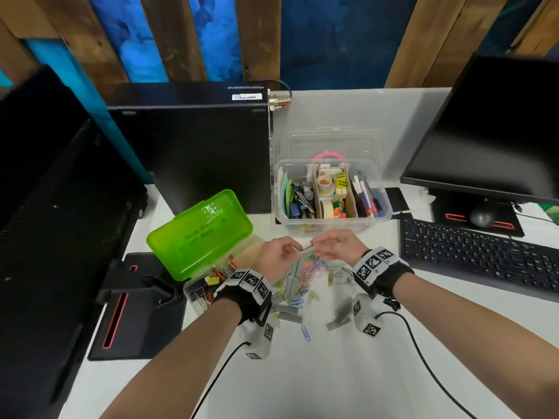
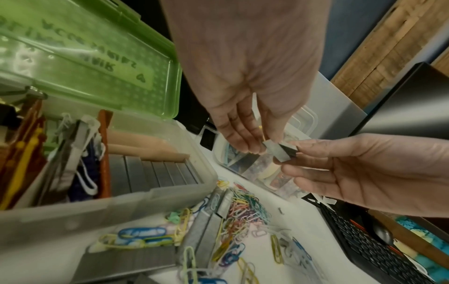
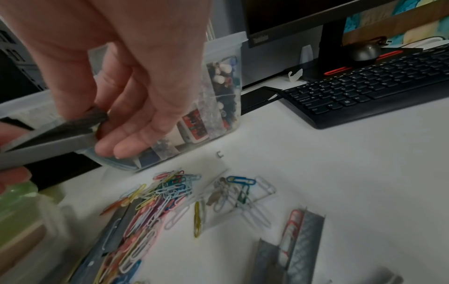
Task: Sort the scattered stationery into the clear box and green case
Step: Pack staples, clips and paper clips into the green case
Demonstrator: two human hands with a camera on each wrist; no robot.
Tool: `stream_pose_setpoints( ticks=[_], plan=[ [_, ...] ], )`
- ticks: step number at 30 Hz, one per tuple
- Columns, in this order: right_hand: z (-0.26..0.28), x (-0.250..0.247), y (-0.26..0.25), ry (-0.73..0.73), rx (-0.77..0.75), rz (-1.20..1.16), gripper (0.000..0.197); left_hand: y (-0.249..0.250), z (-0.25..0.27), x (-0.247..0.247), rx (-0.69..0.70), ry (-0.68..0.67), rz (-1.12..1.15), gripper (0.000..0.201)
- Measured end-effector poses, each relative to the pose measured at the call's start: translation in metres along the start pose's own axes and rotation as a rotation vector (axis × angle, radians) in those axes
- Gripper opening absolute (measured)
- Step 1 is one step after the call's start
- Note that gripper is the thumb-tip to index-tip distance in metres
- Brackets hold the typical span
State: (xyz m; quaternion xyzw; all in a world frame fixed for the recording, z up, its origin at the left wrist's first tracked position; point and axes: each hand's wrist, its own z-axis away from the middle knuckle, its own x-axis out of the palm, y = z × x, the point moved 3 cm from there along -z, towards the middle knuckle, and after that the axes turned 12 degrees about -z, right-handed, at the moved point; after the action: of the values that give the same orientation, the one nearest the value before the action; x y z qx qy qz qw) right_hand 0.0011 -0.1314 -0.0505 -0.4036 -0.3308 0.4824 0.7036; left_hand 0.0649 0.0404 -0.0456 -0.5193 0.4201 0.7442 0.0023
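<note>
A grey strip of staples hangs above the table, pinched at one end by my left hand and at the other by my right hand. In the left wrist view my left hand grips the strip of staples between thumb and fingers. The right wrist view shows my right hand on the strip's other end. To the left stands the green case, lid up, with staple strips in its base. The clear box stands behind my hands, full of pens, tape and notes.
A pile of coloured paper clips and several loose staple strips lie under and in front of my hands. A keyboard and monitor stand on the right, a black computer case behind the green case.
</note>
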Motion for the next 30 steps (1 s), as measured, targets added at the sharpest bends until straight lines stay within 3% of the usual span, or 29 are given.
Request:
stream_pose_setpoints(
  ticks=[10, 15, 18, 26, 30],
  plan=[
    [-0.006, 0.024, 0.013, -0.003, 0.078, -0.164, 0.016, -0.022, -0.006, 0.003, -0.003, -0.047, 0.151, 0.009],
    [-0.006, 0.031, 0.010, -0.104, 0.145, -0.161, 0.022, -0.038, -0.004, -0.005, -0.032, -0.006, 0.201, 0.009],
    [-0.004, 0.040, 0.011, -0.171, 0.144, 0.001, 0.021, -0.043, -0.001, -0.009, -0.032, -0.036, 0.234, 0.009],
    [-0.011, 0.087, 0.028, -0.141, 0.008, 0.364, 0.014, -0.062, 0.006, -0.013, -0.103, -0.038, 0.205, 0.021],
    [-0.020, 0.098, 0.021, -0.087, -0.010, 0.506, 0.016, -0.070, 0.013, -0.021, -0.163, 0.047, -0.057, 0.035]
  ],
)
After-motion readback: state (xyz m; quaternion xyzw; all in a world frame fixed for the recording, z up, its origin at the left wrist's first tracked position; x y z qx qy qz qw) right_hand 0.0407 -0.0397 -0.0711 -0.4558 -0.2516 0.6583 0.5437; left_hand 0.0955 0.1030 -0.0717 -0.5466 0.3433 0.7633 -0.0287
